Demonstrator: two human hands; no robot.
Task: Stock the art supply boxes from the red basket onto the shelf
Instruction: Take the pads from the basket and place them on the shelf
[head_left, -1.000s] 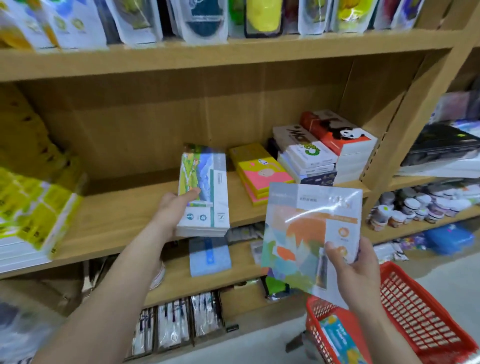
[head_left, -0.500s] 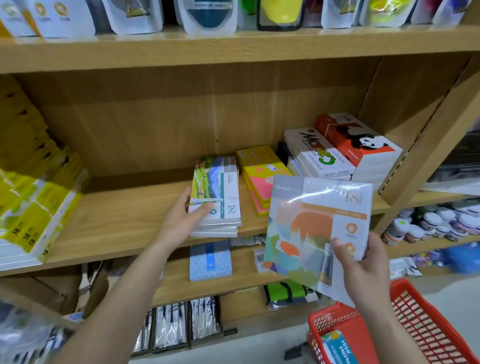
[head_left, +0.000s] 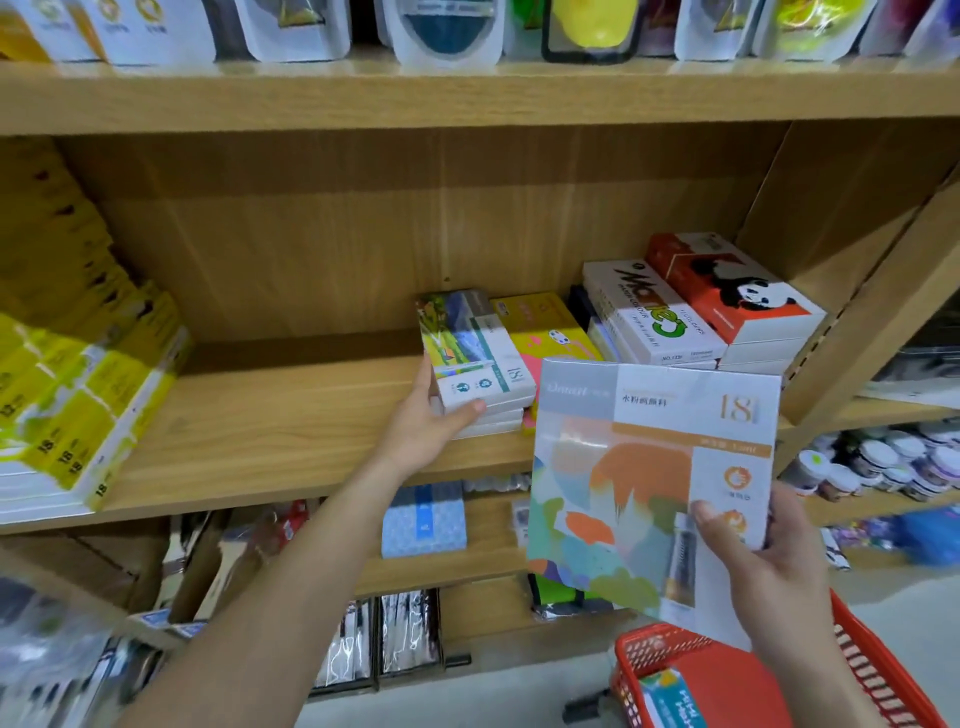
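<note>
While stocking goes on: two boxes are in hand.
Left hand (head_left: 423, 428): grips the landscape box stack (head_left: 475, 364) resting on the shelf (head_left: 260, 431), beside the yellow boxes (head_left: 545, 327).
Right hand (head_left: 763, 566): pinches the large paint box (head_left: 639, 483) by its lower right corner, above the red basket (head_left: 883, 680).
Handling: likely stiff, light, film-slick; support its edges.

head view, close, facing shelf (head_left: 291, 431)

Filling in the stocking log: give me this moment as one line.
left hand: on landscape box stack, on shelf | right hand: holds large paint box above red basket
</note>
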